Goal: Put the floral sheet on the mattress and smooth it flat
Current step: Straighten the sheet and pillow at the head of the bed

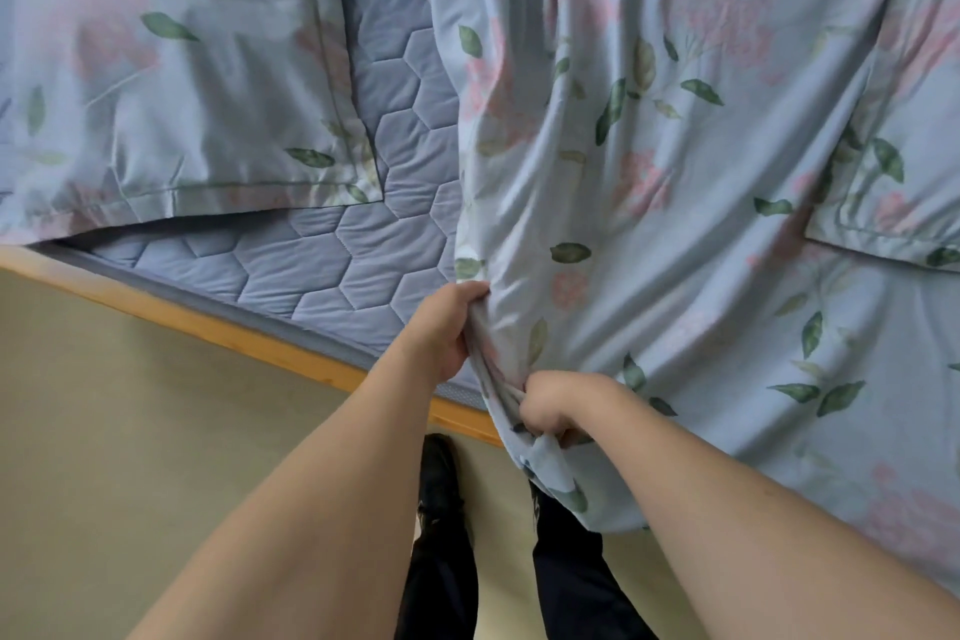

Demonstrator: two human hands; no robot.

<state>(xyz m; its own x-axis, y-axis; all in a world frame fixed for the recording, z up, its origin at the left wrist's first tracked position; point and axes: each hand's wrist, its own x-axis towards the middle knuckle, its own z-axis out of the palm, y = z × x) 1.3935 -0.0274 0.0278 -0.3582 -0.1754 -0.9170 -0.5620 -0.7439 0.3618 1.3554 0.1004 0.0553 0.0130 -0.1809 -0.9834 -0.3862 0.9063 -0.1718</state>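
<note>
Floral sheet (675,172) edge bunched in both hands' grip.

We saw both forearms bare from wrist to the frame's edge, no sleeves showing. Neither the left hand (441,327) nor the right hand (558,403) wore a ring, watch or glove. Below them were black trousers (566,566) and one black shoe (439,470), its surface somewhat glossy.

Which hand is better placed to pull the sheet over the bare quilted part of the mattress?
Left hand: it grips the blue floral sheet edge right beside the uncovered grey quilted mattress. The right hand holds bunched fabric lower down.
</note>
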